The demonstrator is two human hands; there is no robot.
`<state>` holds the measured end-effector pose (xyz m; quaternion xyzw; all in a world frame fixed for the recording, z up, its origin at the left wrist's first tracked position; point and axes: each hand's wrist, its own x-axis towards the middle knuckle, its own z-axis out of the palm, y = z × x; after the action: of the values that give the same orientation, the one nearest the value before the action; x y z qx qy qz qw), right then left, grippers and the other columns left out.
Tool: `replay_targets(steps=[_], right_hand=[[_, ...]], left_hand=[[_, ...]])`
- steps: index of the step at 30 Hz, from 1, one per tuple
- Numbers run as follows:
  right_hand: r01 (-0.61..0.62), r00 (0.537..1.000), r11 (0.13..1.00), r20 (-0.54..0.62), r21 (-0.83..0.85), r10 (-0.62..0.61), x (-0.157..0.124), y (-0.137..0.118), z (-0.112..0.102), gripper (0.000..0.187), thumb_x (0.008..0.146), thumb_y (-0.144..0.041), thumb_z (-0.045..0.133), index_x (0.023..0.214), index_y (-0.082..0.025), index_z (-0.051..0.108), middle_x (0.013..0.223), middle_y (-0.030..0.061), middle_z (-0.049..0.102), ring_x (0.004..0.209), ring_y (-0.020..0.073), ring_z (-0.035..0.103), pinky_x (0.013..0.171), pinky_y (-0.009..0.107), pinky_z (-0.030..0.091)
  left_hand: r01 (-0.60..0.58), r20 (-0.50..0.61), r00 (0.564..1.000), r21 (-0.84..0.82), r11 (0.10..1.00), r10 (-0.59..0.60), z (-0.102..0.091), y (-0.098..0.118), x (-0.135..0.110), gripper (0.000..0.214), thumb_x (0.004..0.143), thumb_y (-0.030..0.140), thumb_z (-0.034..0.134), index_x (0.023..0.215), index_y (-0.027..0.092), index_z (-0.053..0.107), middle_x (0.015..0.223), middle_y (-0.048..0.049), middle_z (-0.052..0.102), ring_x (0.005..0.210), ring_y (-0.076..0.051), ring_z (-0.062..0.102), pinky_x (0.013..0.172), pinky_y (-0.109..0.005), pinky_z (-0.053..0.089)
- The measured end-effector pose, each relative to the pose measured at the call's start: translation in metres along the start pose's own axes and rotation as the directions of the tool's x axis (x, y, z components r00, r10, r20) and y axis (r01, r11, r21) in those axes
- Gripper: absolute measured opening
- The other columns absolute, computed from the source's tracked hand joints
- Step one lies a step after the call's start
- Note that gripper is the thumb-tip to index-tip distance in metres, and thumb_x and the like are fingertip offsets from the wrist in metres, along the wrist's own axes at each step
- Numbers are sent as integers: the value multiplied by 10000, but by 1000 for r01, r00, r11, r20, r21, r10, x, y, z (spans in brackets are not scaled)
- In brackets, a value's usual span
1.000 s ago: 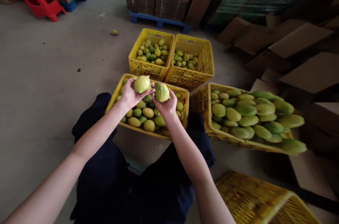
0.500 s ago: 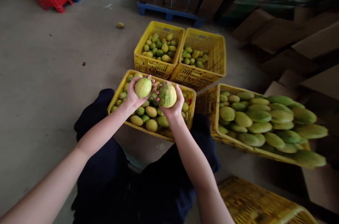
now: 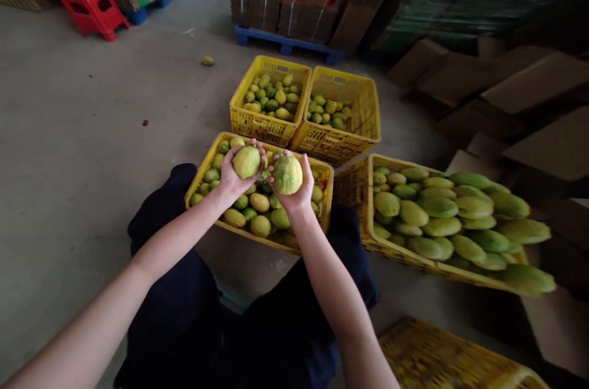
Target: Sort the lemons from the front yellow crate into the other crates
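Left hand (image 3: 232, 177) cupping mango (image 3: 246, 161), right hand (image 3: 294, 196) cupping speckled mango (image 3: 288, 174)

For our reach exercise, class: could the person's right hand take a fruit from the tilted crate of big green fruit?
Probably not yet: the right hand is full, closed on a round fruit. The tilted crate sits close beside it, open-topped, nothing between.

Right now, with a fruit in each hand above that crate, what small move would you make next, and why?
Probably turn both fruits a little in the fingers. The left hand cups a yellowish fruit and the right hand a greener fruit, side by side above the near crate, each showing only one face, so the far sides are unseen.
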<state>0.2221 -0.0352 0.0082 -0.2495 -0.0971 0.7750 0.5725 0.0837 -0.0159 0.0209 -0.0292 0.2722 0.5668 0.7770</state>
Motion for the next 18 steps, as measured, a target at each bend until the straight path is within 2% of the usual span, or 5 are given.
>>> replay_targets(steps=[6,9,11,15,18], right_hand=[[1,999,999,-32,42,0,-4,-7,-15,313,931,-480,540,996,-210,685,864,35,776,665,177,714,502,259,575],[49,996,997,-71,63,-45,-11,-18,-27,231,877,-389,597,997,-215,689,864,22,782,657,171,722,494,245,570],[112,988,989,-121,94,-101,-14,-28,-36,204,843,-354,620,982,-223,690,856,9,785,656,158,725,515,230,573],[253,937,954,-285,161,-200,-19,-45,-48,167,837,-337,603,944,-235,680,792,-8,771,690,155,739,585,237,599],[251,901,944,-407,213,-148,-26,-50,-53,177,876,-318,548,943,-209,671,756,20,757,689,173,740,577,258,610]], left_hand=[[3,24,1000,-34,999,-3,-3,4,3,318,941,208,433,1150,198,671,891,-44,750,845,-165,736,771,-268,612],[86,20,996,28,996,-86,-8,0,7,283,922,203,447,1111,169,655,865,-64,745,796,-177,743,725,-277,627],[184,-71,982,138,973,-176,-15,-9,10,272,913,209,455,1106,169,643,832,-66,739,751,-192,744,686,-289,634],[411,-270,903,308,858,-335,-48,-33,14,345,886,200,482,1205,223,610,909,-74,754,860,-263,765,705,-376,657],[569,-435,811,438,696,-390,-82,-47,15,355,889,239,467,1221,247,590,937,-102,740,900,-306,767,603,-386,657]])
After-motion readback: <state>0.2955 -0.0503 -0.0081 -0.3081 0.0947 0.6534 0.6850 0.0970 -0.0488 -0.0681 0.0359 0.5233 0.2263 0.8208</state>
